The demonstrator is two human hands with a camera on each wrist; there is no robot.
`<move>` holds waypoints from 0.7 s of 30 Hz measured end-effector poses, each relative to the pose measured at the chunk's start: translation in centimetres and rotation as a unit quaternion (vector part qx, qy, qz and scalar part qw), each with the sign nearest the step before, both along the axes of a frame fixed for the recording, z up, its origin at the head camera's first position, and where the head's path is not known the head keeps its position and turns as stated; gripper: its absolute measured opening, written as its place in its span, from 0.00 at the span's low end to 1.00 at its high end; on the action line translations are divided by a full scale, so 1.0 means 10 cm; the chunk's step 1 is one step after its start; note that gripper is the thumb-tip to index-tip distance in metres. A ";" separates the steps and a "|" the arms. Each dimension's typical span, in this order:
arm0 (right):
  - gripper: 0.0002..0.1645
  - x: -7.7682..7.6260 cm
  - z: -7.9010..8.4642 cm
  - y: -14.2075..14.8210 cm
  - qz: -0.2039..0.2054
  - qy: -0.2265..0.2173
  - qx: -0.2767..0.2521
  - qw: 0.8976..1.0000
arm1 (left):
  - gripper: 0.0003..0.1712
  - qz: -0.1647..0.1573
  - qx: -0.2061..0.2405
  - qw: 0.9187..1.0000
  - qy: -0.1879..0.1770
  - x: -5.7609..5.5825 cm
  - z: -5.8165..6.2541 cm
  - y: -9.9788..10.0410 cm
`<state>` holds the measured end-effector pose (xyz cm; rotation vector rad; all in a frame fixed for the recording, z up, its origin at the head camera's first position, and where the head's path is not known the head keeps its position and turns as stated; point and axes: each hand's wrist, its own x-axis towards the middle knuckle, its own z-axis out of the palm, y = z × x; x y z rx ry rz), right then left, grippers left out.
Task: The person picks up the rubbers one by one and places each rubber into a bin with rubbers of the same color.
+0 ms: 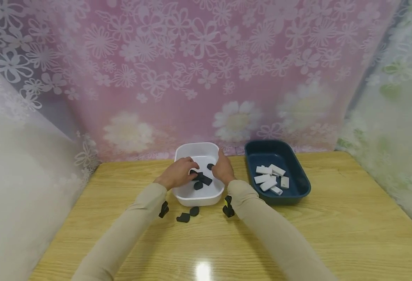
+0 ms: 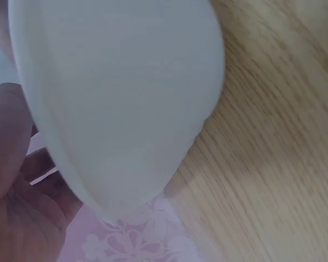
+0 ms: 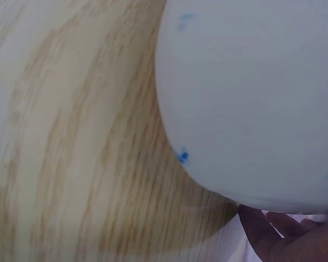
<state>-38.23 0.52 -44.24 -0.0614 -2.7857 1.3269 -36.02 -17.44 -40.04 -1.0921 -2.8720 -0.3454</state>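
A white plastic basin stands on the table with several flat black pieces inside. Over its left rim reaches my left hand, thumb and fingers curled around one black piece. At the opposite side my right hand grips the rim, thumb on the inside beside another black piece. From the right wrist, fingers show along the outer wall of the basin. The left wrist view shows mostly the basin's side, with the left hand partly hidden behind it.
Right of the white basin stands a dark blue basin holding several white rectangular pieces. Two more black pieces, one notched and one rounded, lie on the wooden table in front. A pink floral curtain hangs behind.
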 end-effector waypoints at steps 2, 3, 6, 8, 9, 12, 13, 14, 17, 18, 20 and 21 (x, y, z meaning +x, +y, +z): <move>0.47 0.00 0.00 0.00 0.001 -0.005 0.001 1.000 | 0.17 0.003 -0.002 1.000 -0.011 0.02 -0.01 -0.01; 0.47 0.00 -0.01 0.00 0.002 -0.005 0.001 1.000 | 0.18 0.003 -0.001 1.000 -0.012 0.03 -0.01 -0.02; 0.47 -0.01 0.00 0.03 0.001 -0.006 0.002 1.000 | 0.19 0.006 0.012 1.000 -0.002 0.07 0.00 -0.02; 0.47 -0.01 -0.01 0.03 -0.002 -0.006 0.001 1.000 | 0.17 0.011 0.025 1.000 0.014 0.10 -0.01 -0.05; 0.47 -0.02 -0.01 0.03 -0.004 -0.006 -0.001 1.000 | 0.16 0.017 0.035 0.999 0.023 0.12 -0.01 -0.05; 0.47 -0.01 -0.01 0.03 -0.006 -0.011 -0.003 1.000 | 0.12 0.027 0.081 0.995 0.053 0.22 -0.02 -0.08; 0.46 0.00 0.00 0.03 -0.006 -0.014 -0.005 1.000 | 0.11 0.029 0.099 0.993 0.065 0.26 -0.02 -0.09; 0.46 0.01 0.01 0.03 -0.005 -0.015 -0.008 1.000 | 0.09 0.027 0.117 0.990 0.075 0.32 -0.03 -0.09; 0.46 0.01 0.02 0.02 -0.003 -0.018 -0.012 1.000 | 0.06 0.001 0.151 0.982 0.112 0.51 -0.05 -0.11; 0.46 0.02 0.02 0.01 -0.002 -0.018 -0.012 1.000 | 0.05 -0.012 0.155 0.980 0.122 0.58 -0.05 -0.12; 0.46 0.00 0.02 0.01 -0.001 -0.015 -0.009 1.000 | 0.05 -0.042 0.159 0.977 0.138 0.69 -0.04 -0.13; 0.46 -0.01 0.03 0.01 0.000 -0.015 -0.008 1.000 | 0.04 -0.055 0.159 0.975 0.145 0.75 -0.04 -0.14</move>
